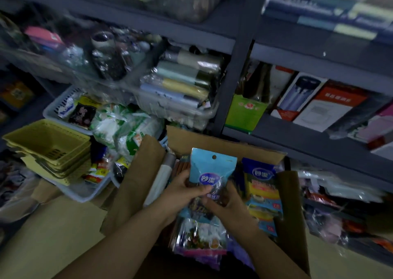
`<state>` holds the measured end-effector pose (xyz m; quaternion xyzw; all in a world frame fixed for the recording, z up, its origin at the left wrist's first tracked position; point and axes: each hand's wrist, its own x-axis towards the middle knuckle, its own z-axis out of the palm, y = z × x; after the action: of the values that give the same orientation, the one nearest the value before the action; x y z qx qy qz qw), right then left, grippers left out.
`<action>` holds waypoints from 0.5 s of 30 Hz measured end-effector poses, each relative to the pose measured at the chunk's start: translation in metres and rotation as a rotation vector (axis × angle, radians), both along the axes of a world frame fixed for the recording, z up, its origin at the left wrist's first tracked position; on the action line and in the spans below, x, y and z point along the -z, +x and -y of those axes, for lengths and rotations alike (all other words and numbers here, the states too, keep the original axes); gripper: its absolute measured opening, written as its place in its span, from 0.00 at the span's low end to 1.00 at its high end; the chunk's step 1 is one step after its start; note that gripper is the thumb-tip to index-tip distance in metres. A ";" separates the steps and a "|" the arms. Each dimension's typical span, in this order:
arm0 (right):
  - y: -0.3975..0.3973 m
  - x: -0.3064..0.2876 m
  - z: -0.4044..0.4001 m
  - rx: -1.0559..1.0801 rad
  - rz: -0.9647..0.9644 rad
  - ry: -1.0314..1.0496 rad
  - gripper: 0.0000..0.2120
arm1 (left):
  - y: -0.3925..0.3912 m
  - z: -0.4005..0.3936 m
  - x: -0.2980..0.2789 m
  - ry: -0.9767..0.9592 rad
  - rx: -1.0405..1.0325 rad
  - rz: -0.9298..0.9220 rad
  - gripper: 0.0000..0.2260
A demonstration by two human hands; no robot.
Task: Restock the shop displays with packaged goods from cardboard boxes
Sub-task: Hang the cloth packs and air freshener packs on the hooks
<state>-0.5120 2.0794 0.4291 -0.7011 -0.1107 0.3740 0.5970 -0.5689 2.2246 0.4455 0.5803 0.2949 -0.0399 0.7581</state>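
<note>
Both hands, left hand (187,190) & right hand (225,204), grip blue pack (212,170) over cardboard box (223,144); prob light, crinkly, slippery, so hold mid-body w/ thumbs.

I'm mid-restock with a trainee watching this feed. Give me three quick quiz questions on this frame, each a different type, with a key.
1. True or false: both hands grip the light blue packet above the open cardboard box.
2. Multiple choice: where is the stack of yellow baskets? A) left of the box B) inside the box C) on the top shelf
3. Fill in: the hang hole of the packet points ____ from the person.

Key
1. True: the left hand and right hand each curl round its lower part.
2. A
3. away
</note>
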 end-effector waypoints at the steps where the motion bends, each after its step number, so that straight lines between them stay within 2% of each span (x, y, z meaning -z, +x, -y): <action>1: 0.004 -0.006 -0.008 -0.027 0.017 0.037 0.26 | 0.002 -0.005 -0.008 0.006 -0.047 0.038 0.15; 6: 0.024 -0.050 -0.059 -0.079 0.160 0.150 0.26 | 0.015 -0.050 -0.050 0.131 -0.117 0.186 0.14; 9: 0.034 -0.073 -0.087 -0.082 0.233 0.147 0.26 | 0.021 -0.085 -0.076 0.196 -0.048 0.186 0.27; 11: 0.029 -0.084 -0.099 -0.088 0.247 0.152 0.24 | 0.022 -0.102 -0.080 0.165 0.015 0.180 0.31; 15: 0.007 -0.072 -0.100 -0.061 0.265 0.066 0.19 | 0.021 -0.107 -0.064 0.135 0.160 0.140 0.22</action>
<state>-0.5047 2.1791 0.5007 -0.7205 -0.2222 0.2920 0.5884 -0.5479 2.3312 0.5097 0.6531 0.1963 -0.0396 0.7303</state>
